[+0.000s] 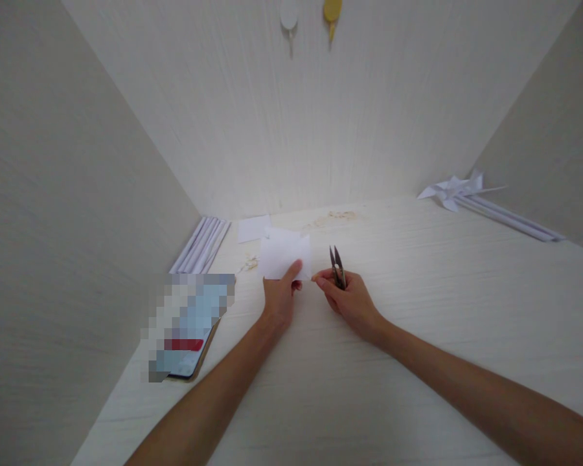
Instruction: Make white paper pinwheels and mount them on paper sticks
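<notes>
A white square of paper (282, 254) is gripped in my left hand (278, 303), thumb lying on top of its lower right part and fingers beneath. Small notches show near its upper corners. My right hand (346, 296) holds a pair of thread snips (337, 264), whose two dark blades point away from me and stand slightly apart. The thumb and forefinger of that hand pinch together at the paper's lower right corner; whether they grip the corner or something tiny there, I cannot tell.
Rolled white paper sticks (201, 244) lie at the back left, beside another white paper piece (253, 228). A partly pixelated phone (199, 336) rests at left. A paper pinwheel (451, 190) and sticks (510, 219) lie at the back right. Small scraps (342, 215) are near the wall.
</notes>
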Demonstrator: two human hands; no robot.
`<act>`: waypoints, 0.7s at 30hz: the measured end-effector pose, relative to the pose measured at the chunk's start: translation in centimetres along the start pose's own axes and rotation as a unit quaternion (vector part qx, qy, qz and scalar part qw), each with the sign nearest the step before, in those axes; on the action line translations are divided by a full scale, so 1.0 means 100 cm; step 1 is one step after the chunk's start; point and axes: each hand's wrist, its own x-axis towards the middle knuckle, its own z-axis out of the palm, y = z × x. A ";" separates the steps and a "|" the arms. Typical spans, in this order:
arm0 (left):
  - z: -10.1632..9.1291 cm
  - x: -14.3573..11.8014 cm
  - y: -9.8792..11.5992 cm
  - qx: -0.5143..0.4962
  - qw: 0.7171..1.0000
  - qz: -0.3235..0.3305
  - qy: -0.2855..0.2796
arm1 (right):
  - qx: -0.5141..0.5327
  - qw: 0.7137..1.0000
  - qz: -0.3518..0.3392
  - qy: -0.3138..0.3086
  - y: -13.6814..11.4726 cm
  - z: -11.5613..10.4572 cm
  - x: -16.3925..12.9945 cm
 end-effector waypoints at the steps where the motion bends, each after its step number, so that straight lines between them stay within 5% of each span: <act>1: 0.000 -0.001 0.000 0.005 1.000 -0.001 -0.006 | 0.011 1.000 0.003 0.002 0.000 0.000 0.000; 21: -0.003 -0.004 -0.007 0.077 0.993 0.026 -0.083 | 0.025 1.000 -0.006 0.009 0.003 0.000 0.002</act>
